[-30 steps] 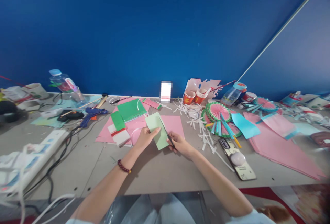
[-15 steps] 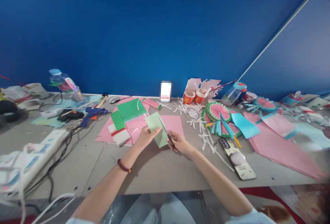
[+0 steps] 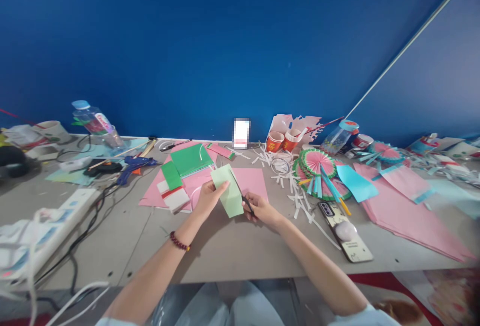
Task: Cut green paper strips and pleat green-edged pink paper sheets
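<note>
My left hand [image 3: 210,197] pinches a light green sheet of paper [image 3: 228,193] by its left edge and holds it above the grey table [image 3: 232,251]. A dark bead bracelet [image 3: 179,241] sits on that wrist. My right hand [image 3: 260,207] is closed on black scissors [image 3: 244,199], whose blades run up along the right edge of the green paper. Under the paper lies a pink sheet [image 3: 255,180].
Green and pink papers [image 3: 189,159], a glue gun [image 3: 131,166], a power strip [image 3: 60,221] and cables lie left. Two red paper cups [image 3: 283,141], paper fans [image 3: 318,166], white paper strips, a phone [image 3: 347,231] and pink sheets [image 3: 408,206] lie right. A blue wall stands behind.
The green paper has turned a little in my left hand, and my left fingers have shifted higher on it. The scissors stay at its right edge.
</note>
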The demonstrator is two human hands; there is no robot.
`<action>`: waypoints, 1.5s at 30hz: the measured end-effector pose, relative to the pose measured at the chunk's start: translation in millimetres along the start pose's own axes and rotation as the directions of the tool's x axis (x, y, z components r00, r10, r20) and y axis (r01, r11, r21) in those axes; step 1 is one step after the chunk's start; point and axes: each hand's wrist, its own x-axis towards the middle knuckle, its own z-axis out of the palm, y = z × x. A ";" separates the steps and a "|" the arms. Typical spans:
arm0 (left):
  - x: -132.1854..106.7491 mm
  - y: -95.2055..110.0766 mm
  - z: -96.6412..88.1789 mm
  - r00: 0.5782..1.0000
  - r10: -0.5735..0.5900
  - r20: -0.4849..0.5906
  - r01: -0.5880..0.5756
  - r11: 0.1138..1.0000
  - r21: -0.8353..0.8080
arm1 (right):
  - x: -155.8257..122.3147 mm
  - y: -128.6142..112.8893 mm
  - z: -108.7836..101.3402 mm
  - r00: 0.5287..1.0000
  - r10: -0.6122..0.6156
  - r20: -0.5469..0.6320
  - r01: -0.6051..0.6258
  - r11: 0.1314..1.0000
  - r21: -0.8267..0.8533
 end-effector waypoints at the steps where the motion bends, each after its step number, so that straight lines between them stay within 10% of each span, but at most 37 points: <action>1: -0.1 0.0 -0.2 1.000 -0.002 0.006 0.002 1.000 -0.001 | -0.1 0.2 -0.3 1.000 -0.003 0.005 0.003 1.000 0.002; 12: -6.6 3.4 2.4 0.972 -0.045 0.230 0.034 0.998 0.051 | -1.2 -3.4 1.0 0.999 -0.007 -0.047 0.005 1.000 -0.027; 45: -5.2 1.9 1.6 0.972 -0.015 0.235 -0.019 0.989 0.144 | 2.3 6.3 -1.7 0.999 -0.033 -0.043 0.032 0.999 -0.034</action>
